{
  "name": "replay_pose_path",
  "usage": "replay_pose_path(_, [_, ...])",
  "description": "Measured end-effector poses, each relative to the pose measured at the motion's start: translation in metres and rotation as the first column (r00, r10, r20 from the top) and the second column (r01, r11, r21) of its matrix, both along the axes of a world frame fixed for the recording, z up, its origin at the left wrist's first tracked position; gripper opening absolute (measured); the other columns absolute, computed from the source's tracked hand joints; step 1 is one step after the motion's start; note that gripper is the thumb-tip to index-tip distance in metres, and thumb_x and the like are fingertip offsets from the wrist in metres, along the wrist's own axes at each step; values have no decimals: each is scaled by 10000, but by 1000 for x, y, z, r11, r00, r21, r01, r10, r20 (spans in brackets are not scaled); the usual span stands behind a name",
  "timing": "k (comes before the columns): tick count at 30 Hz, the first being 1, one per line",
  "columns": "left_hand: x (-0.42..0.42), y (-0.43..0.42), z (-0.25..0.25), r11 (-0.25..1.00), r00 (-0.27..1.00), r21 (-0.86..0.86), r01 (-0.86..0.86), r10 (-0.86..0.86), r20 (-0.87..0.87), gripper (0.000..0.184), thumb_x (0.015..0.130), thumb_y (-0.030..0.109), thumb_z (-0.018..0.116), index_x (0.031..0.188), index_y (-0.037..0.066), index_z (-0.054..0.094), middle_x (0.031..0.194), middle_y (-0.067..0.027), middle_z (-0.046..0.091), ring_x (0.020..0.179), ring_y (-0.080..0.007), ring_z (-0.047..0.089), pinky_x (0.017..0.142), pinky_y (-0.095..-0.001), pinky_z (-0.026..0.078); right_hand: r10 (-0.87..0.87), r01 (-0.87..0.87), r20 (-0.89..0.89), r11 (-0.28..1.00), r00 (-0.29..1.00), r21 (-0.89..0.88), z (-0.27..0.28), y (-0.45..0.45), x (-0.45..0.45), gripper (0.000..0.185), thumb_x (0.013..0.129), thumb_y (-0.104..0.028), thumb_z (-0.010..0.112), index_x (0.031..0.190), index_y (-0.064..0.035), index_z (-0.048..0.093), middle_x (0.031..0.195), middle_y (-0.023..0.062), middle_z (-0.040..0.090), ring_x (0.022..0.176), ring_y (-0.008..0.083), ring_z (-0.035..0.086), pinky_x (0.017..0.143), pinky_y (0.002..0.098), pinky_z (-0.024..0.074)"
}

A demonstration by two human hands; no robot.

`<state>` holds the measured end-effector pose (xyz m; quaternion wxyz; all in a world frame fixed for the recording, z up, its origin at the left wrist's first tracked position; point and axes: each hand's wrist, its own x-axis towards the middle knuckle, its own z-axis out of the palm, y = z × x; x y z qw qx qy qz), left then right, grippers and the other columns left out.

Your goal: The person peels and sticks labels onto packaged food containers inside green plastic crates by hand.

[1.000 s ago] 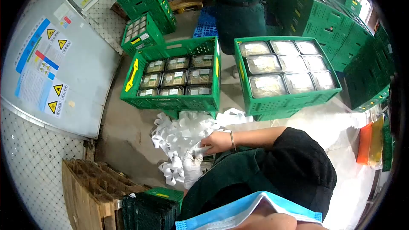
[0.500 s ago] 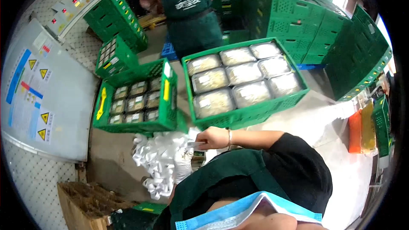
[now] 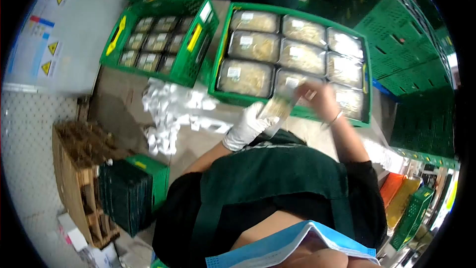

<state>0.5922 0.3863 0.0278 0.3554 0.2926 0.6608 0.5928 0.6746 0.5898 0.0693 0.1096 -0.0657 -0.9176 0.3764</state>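
My left hand [image 3: 248, 126], in a white glove, is closed around a small pale bundle [image 3: 276, 109] with greenish print that looks like a stack or roll of labels. My bare right hand [image 3: 320, 100] is blurred by motion, just right of the bundle's upper end. Its fingers look curled together, and what they pinch is too smeared to make out. Both hands are at the near edge of a large green crate [image 3: 296, 111]. Rows of clear-lidded trays [image 3: 245, 77] with pale food fill that crate, white labels showing on several lids.
A tangle of white paper strip [image 3: 166, 111] lies left of my hands. Beyond it stands a smaller green crate [image 3: 196, 62] of dark packs. Stacked green crates [image 3: 396, 34] rise at the right. A wooden divided box [image 3: 82, 168] and folded dark crates [image 3: 126, 196] stand lower left.
My hands have moved right and away from the white strip tangle to the large crate's near edge. The bundle now shows in my left hand. My view has tilted down.
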Motion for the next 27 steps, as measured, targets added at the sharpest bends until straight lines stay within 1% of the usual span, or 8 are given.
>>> replay_pose_path(1, [-2,-6,-18,997,995,80,22,-13,-102,237,760,45,587,967,-28,498,881,-53,550,781,-82,497,703,-210,418,-85,80,-116,996,990,-47,-11,24,-14,43,718,-48,580,756,-38,599,711,111,602,641,158,590,560,261,456])
replay_pose_path(3, [-4,-23,0,975,928,199,-97,16,373,241,776,29,554,1000,-35,492,918,-72,559,828,-111,525,743,-229,428,-228,227,-78,974,971,-14,26,44,-44,121,736,-65,581,835,-13,535,600,67,542,563,116,529,515,250,422])
replay_pose_path(7, [-28,-66,-23,982,926,71,-172,137,351,184,811,61,515,982,-7,514,851,-22,561,765,-68,518,709,-194,412,82,-74,67,990,994,-123,-8,2,-94,276,740,-125,601,950,-12,463,744,92,532,659,175,525,611,287,416])
replay_pose_path(12, [-45,-110,-41,974,964,-213,-70,121,238,162,784,30,526,943,0,528,875,-49,577,810,-88,521,745,-211,406,17,-84,132,851,991,519,-126,-40,-130,336,680,-226,593,917,-34,452,847,149,514,815,300,521,689,384,429])
replay_pose_path(16, [-51,-96,-5,943,891,92,-321,267,366,217,788,4,511,1001,-36,506,927,-56,572,859,-113,528,755,-226,420,-126,81,20,744,992,664,-106,-38,-125,587,665,-320,619,1179,-150,393,918,100,475,829,251,492,677,364,422])
replay_pose_path(21, [-64,-79,-7,975,934,18,-222,208,290,172,818,35,483,977,-17,526,900,-49,581,816,-104,536,742,-225,420,378,-322,100,877,920,-356,-46,-76,-98,266,717,-247,624,874,-45,550,714,105,567,654,255,556,594,352,446])
replay_pose_path(23, [-69,-67,-12,966,945,77,-245,220,243,138,817,60,505,924,-13,551,818,-26,591,735,-81,521,666,-214,419,421,-411,72,903,904,-125,-36,-89,-97,236,701,-202,643,838,-29,559,697,107,574,643,248,570,603,324,456])
replay_pose_path(27, [-77,-62,-21,962,957,-82,-262,270,108,149,781,122,581,849,-10,566,711,-21,581,635,-72,488,570,-227,403,262,-215,94,913,960,-346,-33,-93,-101,131,674,-106,639,780,-39,603,695,114,592,647,234,582,576,323,466])
